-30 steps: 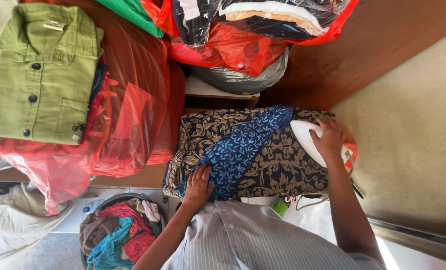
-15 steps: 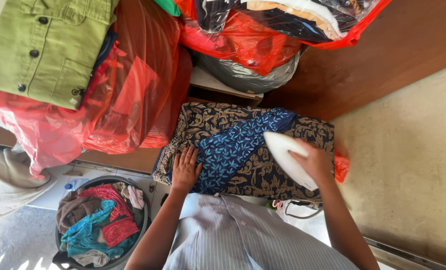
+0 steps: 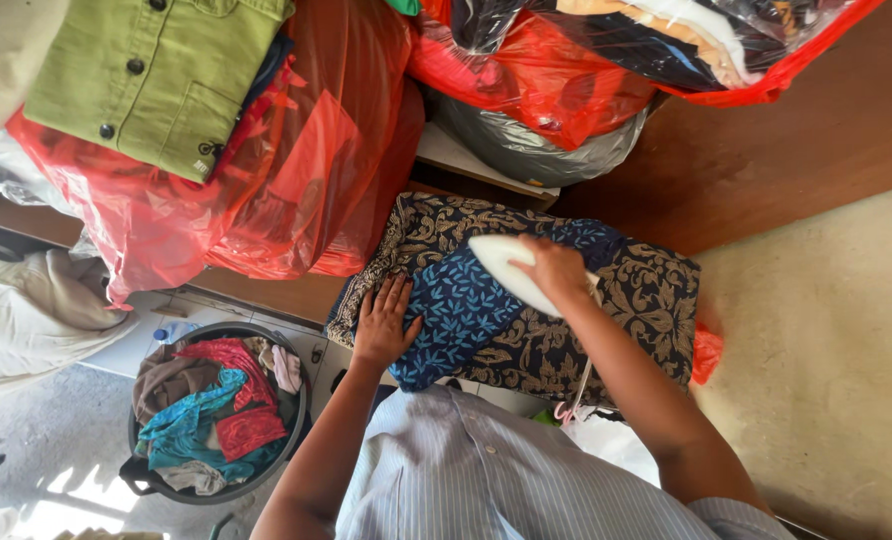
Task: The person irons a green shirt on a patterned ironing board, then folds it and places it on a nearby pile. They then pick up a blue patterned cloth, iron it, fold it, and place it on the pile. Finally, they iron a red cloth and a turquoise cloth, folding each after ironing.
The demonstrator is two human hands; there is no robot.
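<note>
A blue leaf-patterned cloth lies spread on a board covered in brown and cream patterned fabric. My right hand grips a white clothes iron, which rests on the upper middle of the blue cloth. My left hand lies flat with fingers apart on the left edge of the cloth, pressing it down. A thin cord hangs from under my right forearm.
Red plastic bags of clothes crowd the left and top, with a folded green shirt on one. A dark basket of mixed clothes stands on the floor at lower left. A wooden panel and pale wall lie right.
My right hand has slid the iron leftward across the board, from its right end onto the blue cloth. My left hand stays flat on the cloth's left edge. The view has shifted.
</note>
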